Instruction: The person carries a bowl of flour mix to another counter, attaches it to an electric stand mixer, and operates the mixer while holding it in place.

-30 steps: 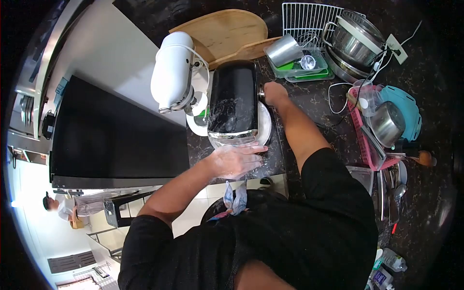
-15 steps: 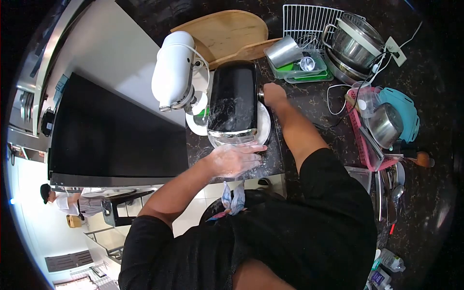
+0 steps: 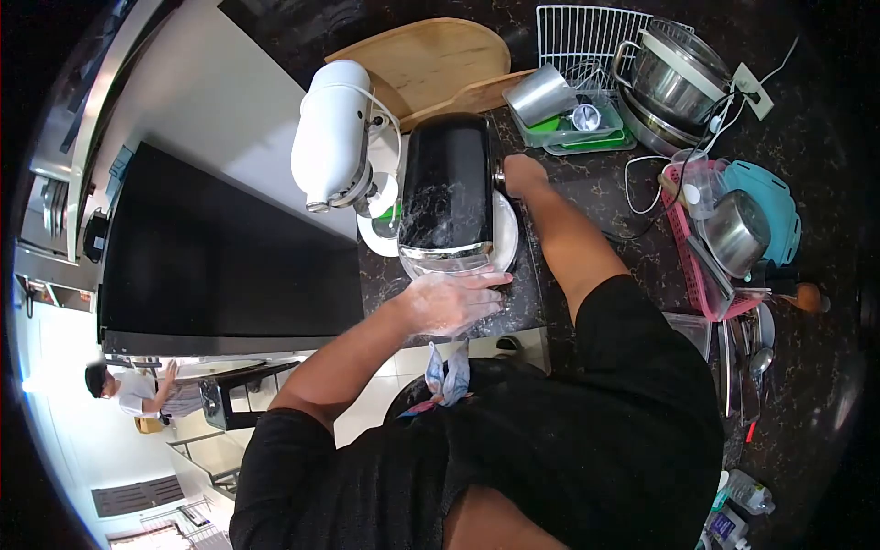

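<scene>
Flanking a black machine (image 3: 447,183): right hand (image 3: 525,176) seemingly clamped on its right side; left hand (image 3: 449,302) outstretched nearer.

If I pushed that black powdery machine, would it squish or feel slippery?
The black machine probably won't squish: it looks hard and smooth. Being glossy and powdery, it might feel slippery. It's likely heavy too, being much bulkier than the left hand.

Wooden board (image 3: 417,60), 1 pink basket (image 3: 679,236), wire rack (image 3: 587,37) beside metal pot (image 3: 672,81)

The background person (image 3: 135,390) has changed pose — a forearm (image 3: 164,390) now juts forward.
</scene>
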A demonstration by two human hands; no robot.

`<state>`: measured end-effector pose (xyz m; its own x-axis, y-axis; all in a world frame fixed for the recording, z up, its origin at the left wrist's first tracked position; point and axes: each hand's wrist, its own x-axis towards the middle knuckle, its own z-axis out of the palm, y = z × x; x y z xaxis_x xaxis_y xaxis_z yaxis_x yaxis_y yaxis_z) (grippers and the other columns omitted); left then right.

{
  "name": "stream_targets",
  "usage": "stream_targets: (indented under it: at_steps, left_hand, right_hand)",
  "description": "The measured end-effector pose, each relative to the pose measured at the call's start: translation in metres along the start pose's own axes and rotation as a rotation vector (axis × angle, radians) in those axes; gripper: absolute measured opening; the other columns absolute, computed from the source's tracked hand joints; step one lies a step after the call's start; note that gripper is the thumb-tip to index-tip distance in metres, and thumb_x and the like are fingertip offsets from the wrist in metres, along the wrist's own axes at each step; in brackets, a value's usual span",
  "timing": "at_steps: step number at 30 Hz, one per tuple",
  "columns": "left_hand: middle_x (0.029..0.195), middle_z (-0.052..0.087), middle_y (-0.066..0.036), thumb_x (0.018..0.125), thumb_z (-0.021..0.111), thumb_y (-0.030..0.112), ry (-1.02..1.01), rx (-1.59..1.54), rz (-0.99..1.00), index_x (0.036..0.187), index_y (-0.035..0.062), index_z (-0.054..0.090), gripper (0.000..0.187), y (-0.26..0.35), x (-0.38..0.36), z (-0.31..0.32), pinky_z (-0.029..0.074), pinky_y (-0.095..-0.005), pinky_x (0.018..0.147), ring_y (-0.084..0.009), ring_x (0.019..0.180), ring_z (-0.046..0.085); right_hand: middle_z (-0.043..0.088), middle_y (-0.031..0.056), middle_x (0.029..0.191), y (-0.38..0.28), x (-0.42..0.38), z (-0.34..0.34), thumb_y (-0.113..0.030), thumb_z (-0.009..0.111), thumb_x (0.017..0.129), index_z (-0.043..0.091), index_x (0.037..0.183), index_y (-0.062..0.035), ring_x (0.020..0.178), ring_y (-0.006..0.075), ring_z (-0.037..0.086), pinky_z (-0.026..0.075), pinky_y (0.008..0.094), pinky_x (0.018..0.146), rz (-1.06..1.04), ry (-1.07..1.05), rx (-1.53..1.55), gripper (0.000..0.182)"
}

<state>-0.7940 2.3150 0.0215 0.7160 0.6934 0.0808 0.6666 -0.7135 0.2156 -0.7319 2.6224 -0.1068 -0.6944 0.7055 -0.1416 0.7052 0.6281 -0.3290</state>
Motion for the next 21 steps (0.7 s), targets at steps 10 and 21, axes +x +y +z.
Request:
stream_targets:
  at_steps: [10, 21]
  left_hand:
    - [0.137, 0.064, -0.007, 0.078, 0.072, 0.014, 0.010, -0.063, -0.028, 0.122, 0.0024, 0.070, 0.046, -0.002, -0.002, 0.007, 0.033, -0.0483, 0.126, -0.0303, 0.150, 0.041]
    - [0.142, 0.061, -0.009, 0.084, 0.063, 0.016, -0.016, 0.014, 0.027, 0.124, 0.0031, 0.069, 0.042, -0.002, -0.005, 0.011, 0.031, -0.0457, 0.128, -0.0299, 0.151, 0.038]
  right_hand:
    - [0.074, 0.0227, 0.106, 0.024, 0.039, 0.032, -0.009, 0.064, 0.083, 0.078, 0.098, -0.0066, 0.102, 0.0405, 0.072, 0.058, 0.0499, 0.090, -0.109, -0.089, -0.082, 0.021]
    - [0.074, 0.0226, 0.106, 0.000, -0.014, -0.001, -0.005, 0.064, 0.081, 0.078, 0.099, -0.0067, 0.102, 0.0425, 0.071, 0.058, 0.0507, 0.089, 0.002, 0.096, 0.068, 0.023]
